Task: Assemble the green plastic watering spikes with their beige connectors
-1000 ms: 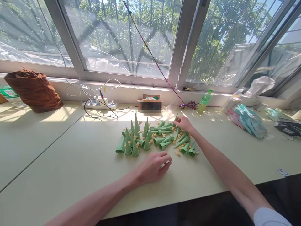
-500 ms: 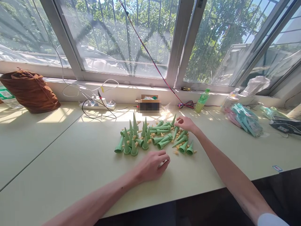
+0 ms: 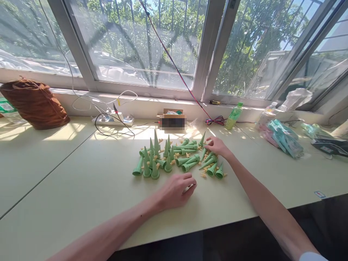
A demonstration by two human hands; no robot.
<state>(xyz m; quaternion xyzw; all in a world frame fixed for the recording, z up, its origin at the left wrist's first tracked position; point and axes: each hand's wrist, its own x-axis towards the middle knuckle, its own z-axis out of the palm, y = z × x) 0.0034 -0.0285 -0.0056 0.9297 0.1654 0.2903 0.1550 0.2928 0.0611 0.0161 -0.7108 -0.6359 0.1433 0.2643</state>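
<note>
A heap of green plastic cones (image 3: 179, 156) mixed with small yellow pieces (image 3: 203, 175) lies on the pale table (image 3: 81, 181); some cones stand upright, others lie flat. My right hand (image 3: 217, 147) rests on the heap's far right side, fingers curled down among the cones; what they grip is hidden. My left hand (image 3: 178, 189) lies on the table just in front of the heap, fingers curled over something small and pale that I cannot make out.
A brown bag (image 3: 34, 105) sits far left. A power strip with cables (image 3: 112, 119), a small box (image 3: 172, 119) and a green bottle (image 3: 233, 116) line the window sill side. Teal packets (image 3: 284, 139) lie at right. The table's front edge runs near my arms.
My right hand has drawn slightly nearer and lower onto the cones. My left hand has stayed put.
</note>
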